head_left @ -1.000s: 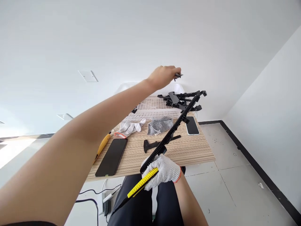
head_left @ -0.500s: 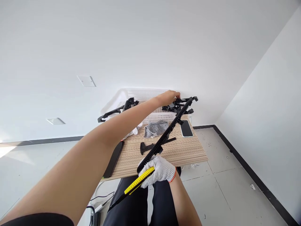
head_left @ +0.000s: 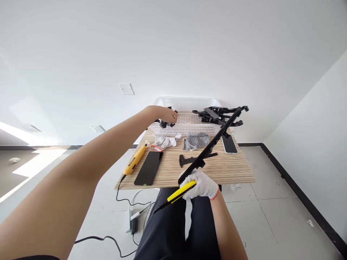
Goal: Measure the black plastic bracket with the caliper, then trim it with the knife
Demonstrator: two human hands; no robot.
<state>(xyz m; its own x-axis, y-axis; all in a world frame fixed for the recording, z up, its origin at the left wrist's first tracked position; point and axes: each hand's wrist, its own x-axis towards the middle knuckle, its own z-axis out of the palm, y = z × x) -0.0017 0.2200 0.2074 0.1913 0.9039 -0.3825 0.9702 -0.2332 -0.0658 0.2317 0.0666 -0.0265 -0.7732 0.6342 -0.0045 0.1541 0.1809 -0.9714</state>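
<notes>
My right hand [head_left: 200, 185], in a white knit glove with an orange cuff, is closed around a yellow utility knife [head_left: 181, 191], its blade pointing down left. The same hand holds the lower end of a long black plastic trim strip [head_left: 208, 148], which slants up right across the table. My bare left hand [head_left: 168, 115] reaches over the left side of a white plastic basket [head_left: 187, 129]. Its fingers are bent and apart over black plastic parts [head_left: 163, 124], partly hidden by the hand. More black plastic parts [head_left: 214, 116] lie piled at the basket's right.
On the wood-patterned table [head_left: 173, 169] lie a black caliper [head_left: 185, 160], a grey cloth [head_left: 196, 141], a white glove [head_left: 166, 142], a dark phone [head_left: 149, 169], another phone [head_left: 230, 145] and a corded yellow power tool [head_left: 135, 160]. A power strip [head_left: 128, 221] and cables are on the floor.
My left hand has left the right-hand pile and moved to the parts at the basket's left. The view has shifted left, revealing the yellow tool. My right hand keeps its grip.
</notes>
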